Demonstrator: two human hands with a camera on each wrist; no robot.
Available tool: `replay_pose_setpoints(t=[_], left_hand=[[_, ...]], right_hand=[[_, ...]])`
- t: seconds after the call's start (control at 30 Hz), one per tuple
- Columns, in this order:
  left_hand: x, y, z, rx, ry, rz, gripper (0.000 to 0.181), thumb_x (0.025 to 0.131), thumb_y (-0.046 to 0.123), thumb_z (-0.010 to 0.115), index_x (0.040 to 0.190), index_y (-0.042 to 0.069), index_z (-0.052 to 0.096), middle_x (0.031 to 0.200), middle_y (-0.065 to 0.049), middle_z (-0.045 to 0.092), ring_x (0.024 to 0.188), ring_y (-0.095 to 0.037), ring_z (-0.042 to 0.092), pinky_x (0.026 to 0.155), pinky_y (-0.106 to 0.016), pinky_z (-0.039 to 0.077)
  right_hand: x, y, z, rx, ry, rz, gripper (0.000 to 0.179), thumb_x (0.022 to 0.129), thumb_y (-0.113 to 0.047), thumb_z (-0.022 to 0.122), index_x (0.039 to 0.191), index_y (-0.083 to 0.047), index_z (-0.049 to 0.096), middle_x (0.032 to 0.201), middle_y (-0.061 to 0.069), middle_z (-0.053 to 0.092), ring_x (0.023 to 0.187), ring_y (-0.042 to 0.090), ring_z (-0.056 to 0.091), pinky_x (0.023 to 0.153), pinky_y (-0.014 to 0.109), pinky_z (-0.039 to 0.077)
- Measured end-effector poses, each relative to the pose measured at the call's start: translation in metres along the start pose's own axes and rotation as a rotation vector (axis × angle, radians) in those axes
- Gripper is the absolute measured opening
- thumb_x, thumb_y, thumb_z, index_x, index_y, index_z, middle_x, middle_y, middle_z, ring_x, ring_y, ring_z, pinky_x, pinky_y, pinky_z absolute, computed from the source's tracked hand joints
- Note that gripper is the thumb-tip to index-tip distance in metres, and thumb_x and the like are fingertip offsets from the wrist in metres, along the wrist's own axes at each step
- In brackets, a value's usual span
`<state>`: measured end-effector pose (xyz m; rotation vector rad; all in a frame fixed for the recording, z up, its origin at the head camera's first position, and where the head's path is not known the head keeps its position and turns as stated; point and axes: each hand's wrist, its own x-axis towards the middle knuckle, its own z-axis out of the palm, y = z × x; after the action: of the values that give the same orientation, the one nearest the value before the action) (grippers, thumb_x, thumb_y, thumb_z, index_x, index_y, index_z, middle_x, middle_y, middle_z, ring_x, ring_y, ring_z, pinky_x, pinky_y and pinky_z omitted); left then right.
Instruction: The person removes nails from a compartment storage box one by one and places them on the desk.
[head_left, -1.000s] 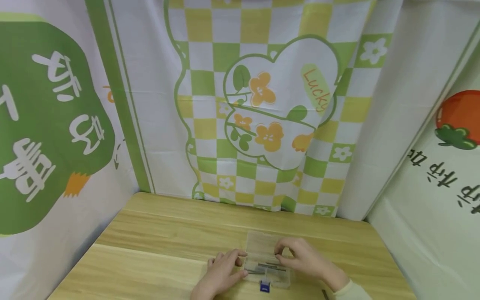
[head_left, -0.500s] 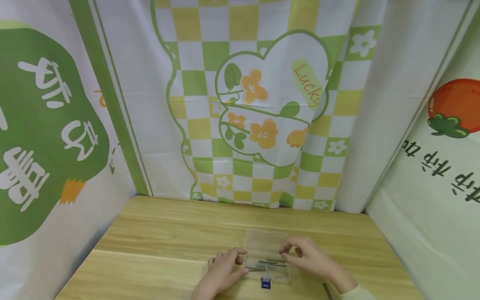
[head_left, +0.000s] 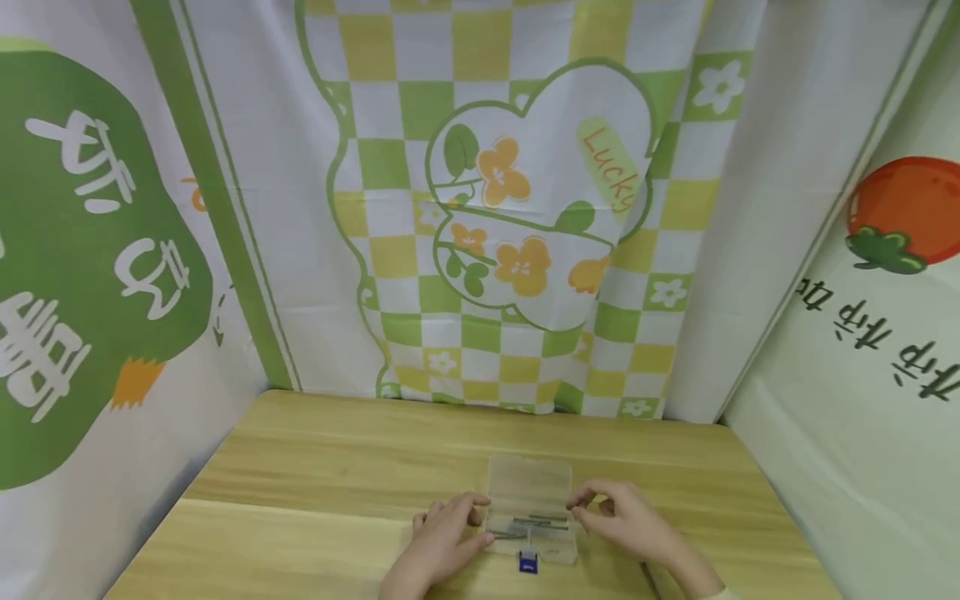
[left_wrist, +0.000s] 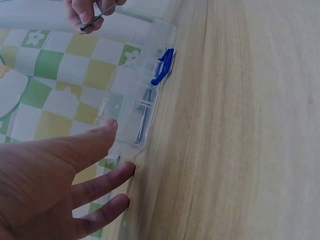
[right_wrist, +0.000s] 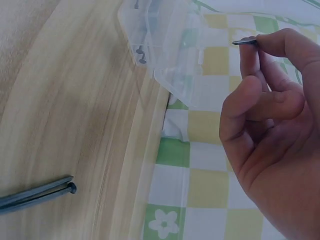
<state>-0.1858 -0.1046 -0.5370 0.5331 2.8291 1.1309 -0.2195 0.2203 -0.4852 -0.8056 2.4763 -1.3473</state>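
A clear plastic box (head_left: pixel 557 550) stands with its lid (head_left: pixel 529 477) raised on the far side. Several dark nails (head_left: pixel 540 523) lie in it, and a blue latch (head_left: pixel 528 562) hangs at the front. My left hand (head_left: pixel 444 543) is at the box's left end, its fingers extended; in the left wrist view the thumb (left_wrist: pixel 107 131) lies against the box. Just off the right end, my right hand (head_left: pixel 626 518) pinches a single nail (right_wrist: pixel 245 42) between thumb and forefinger. That nail's flat head also shows in the left wrist view.
More long nails (right_wrist: pixel 37 194) lie on the wooden table (head_left: pixel 337 467) to the right of the box, close to my right forearm. Printed cloth (head_left: pixel 517 367) hangs along the table's back edge and both sides.
My right hand has moved rightward from over the box to its right end, still pinching the nail. My left hand stays beside the box. The head view has shifted slightly.
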Motion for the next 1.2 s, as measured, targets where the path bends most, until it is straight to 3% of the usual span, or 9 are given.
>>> replay_pose_setpoints(t=[0.23,0.37,0.6,0.7,0.8,0.93,1.07,1.2], left_hand=[[0.004,0.001,-0.001,0.011,0.002,0.003,0.05,0.097,0.04,0.075,0.141,0.021,0.06,0.114,0.008,0.068,0.106,-0.02,0.053,0.093,-0.058,0.036],[0.003,-0.001,0.0,0.007,-0.003,-0.002,0.05,0.097,0.04,0.075,0.141,0.021,0.06,0.115,0.008,0.068,0.106,-0.02,0.053,0.093,-0.059,0.036],[0.003,-0.003,0.0,0.009,-0.006,-0.005,0.05,0.098,0.04,0.075,0.142,0.022,0.059,0.115,0.009,0.068,0.105,-0.018,0.052,0.092,-0.058,0.035],[0.003,-0.004,0.001,0.016,-0.002,-0.005,0.051,0.098,0.041,0.075,0.142,0.022,0.059,0.115,0.009,0.068,0.105,-0.018,0.053,0.092,-0.059,0.036],[0.002,-0.003,0.001,0.024,0.005,-0.006,0.051,0.097,0.041,0.075,0.142,0.023,0.059,0.115,0.009,0.068,0.106,-0.019,0.053,0.092,-0.059,0.036],[0.001,-0.004,0.001,0.016,-0.002,-0.01,0.051,0.098,0.042,0.075,0.142,0.023,0.059,0.115,0.009,0.068,0.106,-0.019,0.053,0.092,-0.06,0.036],[0.001,-0.004,0.0,0.006,-0.007,-0.013,0.051,0.098,0.043,0.074,0.143,0.024,0.058,0.115,0.01,0.068,0.106,-0.019,0.053,0.093,-0.061,0.035],[0.001,-0.003,0.001,-0.004,-0.007,-0.01,0.051,0.098,0.042,0.074,0.143,0.023,0.058,0.116,0.009,0.068,0.107,-0.02,0.053,0.092,-0.06,0.035]], right_hand=[[-0.009,0.001,-0.007,-0.003,0.017,0.027,0.023,0.104,-0.018,0.067,0.113,0.003,0.073,0.106,0.018,0.073,0.051,-0.003,0.036,0.047,0.02,0.04],[-0.016,0.004,-0.008,0.04,0.011,0.051,0.022,0.105,-0.017,0.066,0.113,0.002,0.072,0.108,0.023,0.071,0.052,-0.001,0.045,0.046,0.02,0.041],[-0.028,0.004,-0.007,0.106,0.06,0.1,0.025,0.105,-0.019,0.066,0.116,0.003,0.071,0.114,0.026,0.069,0.053,0.002,0.047,0.046,0.021,0.041],[-0.033,0.005,-0.008,0.112,0.077,0.11,0.027,0.106,-0.018,0.066,0.117,0.006,0.07,0.115,0.027,0.069,0.06,0.009,0.058,0.049,0.023,0.045],[-0.037,0.009,-0.009,0.112,0.087,0.118,0.028,0.106,-0.018,0.065,0.119,0.007,0.069,0.117,0.027,0.069,0.079,0.016,0.069,0.057,0.028,0.053],[-0.041,0.013,-0.01,0.106,0.097,0.14,0.029,0.107,-0.018,0.064,0.12,0.007,0.069,0.118,0.026,0.07,0.092,0.018,0.072,0.067,0.031,0.058],[-0.042,0.013,-0.011,0.113,0.11,0.191,0.031,0.106,-0.021,0.065,0.122,0.005,0.07,0.117,0.023,0.071,0.067,0.011,0.063,0.057,0.028,0.053],[-0.043,0.014,-0.013,0.124,0.128,0.219,0.031,0.106,-0.021,0.066,0.123,0.004,0.069,0.117,0.021,0.071,0.056,0.008,0.052,0.049,0.026,0.045]])
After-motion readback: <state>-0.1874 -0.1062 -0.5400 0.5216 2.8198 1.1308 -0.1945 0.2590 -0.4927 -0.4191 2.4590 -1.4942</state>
